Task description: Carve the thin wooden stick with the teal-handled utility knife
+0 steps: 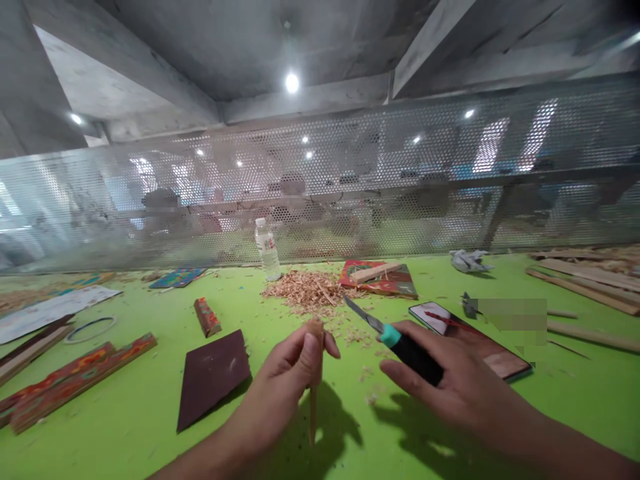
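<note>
My left hand (295, 367) is closed around a thin wooden stick (313, 417), whose lower end points down toward the green table; its top shows just above my fingers. In my right hand (450, 373) lies a carving knife (410, 353) with a black and teal handle, its blade angled up and to the left. The blade and the stick are apart. Beyond both hands sits a heap of wood shavings (305, 290). A phone (493, 353) lies just behind my right hand. Left of my left hand is a dark brown sheet (214, 377), perhaps sandpaper.
A water bottle (267, 250) stands behind the shavings. Painted wooden strips (85, 383) and a small painted block (207, 317) lie left. A wood piece rests on a painted board (400, 281). Crumpled paper (470, 261) is back right. A perforated metal screen (320, 200) borders the table.
</note>
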`<act>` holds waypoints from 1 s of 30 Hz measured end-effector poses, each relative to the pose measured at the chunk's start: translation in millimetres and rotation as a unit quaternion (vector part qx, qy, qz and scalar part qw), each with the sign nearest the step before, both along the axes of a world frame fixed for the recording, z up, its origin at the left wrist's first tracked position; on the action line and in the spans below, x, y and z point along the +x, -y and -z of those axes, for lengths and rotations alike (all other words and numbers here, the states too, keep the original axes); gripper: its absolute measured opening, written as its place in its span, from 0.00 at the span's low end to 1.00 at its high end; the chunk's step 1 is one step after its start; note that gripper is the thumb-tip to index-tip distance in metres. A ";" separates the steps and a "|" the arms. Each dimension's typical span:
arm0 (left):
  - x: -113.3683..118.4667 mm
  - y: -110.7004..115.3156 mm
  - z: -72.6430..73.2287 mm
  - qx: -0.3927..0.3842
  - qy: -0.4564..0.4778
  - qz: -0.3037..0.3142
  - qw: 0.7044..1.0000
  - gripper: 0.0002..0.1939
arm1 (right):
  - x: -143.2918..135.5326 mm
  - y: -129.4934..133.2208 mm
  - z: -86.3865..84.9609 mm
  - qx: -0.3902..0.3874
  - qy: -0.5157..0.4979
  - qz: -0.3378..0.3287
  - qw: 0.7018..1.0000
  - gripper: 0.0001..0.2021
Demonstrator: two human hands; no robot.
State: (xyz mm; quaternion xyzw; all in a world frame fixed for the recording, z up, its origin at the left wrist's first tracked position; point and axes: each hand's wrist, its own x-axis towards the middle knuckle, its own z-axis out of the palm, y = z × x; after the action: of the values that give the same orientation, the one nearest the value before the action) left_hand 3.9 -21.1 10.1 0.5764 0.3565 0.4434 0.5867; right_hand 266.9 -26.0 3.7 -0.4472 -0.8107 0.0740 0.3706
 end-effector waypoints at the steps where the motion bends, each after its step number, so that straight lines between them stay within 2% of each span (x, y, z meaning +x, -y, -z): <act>1: -2.2 -2.2 -1.3 0.000 0.004 0.000 1.000 0.28 | -0.9 -0.3 1.4 -0.007 -0.007 0.001 1.000 0.15; 3: -4.5 -6.9 -2.4 0.005 0.024 -0.005 1.000 0.28 | -1.9 -1.2 3.9 -0.022 -0.023 -0.004 0.999 0.14; 6: -3.0 -12.4 -0.7 0.019 0.053 -0.016 0.998 0.23 | -2.6 -0.3 6.7 -0.065 -0.069 -0.037 0.995 0.11; 8: 0.1 -13.1 1.1 0.016 0.057 -0.010 0.998 0.18 | -3.3 2.8 8.6 -0.127 -0.121 -0.064 0.982 0.16; 11: 4.8 -8.6 1.6 0.007 0.049 0.018 0.999 0.15 | -4.1 7.8 11.6 -0.214 -0.163 -0.080 0.960 0.29; 13: 6.4 -3.9 0.2 0.009 0.039 0.047 0.998 0.15 | -4.0 8.0 12.8 -0.176 -0.143 -0.070 0.971 0.30; 16: 7.1 0.7 -1.8 0.007 0.020 0.086 0.996 0.19 | -2.7 2.6 10.9 -0.075 -0.094 -0.056 0.991 0.22; 25: 11.0 3.1 2.8 -0.022 -0.077 0.117 0.990 0.35 | 5.9 -7.8 -6.2 -0.013 -0.005 -0.027 1.000 0.11; 27: 10.3 6.5 1.6 -0.010 -0.121 0.121 0.985 0.35 | 8.1 -7.8 -8.8 0.007 0.007 -0.023 1.000 0.12; 30: 9.3 11.3 -0.4 0.041 -0.206 0.100 0.972 0.24 | 9.0 -7.0 -10.4 0.012 0.022 -0.027 0.999 0.14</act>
State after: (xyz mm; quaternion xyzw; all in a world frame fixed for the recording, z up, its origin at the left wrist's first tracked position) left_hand 13.2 -32.4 10.4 0.7117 0.3918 0.2680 0.5178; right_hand 275.9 -19.1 14.0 -0.4219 -0.8315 0.0646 0.3557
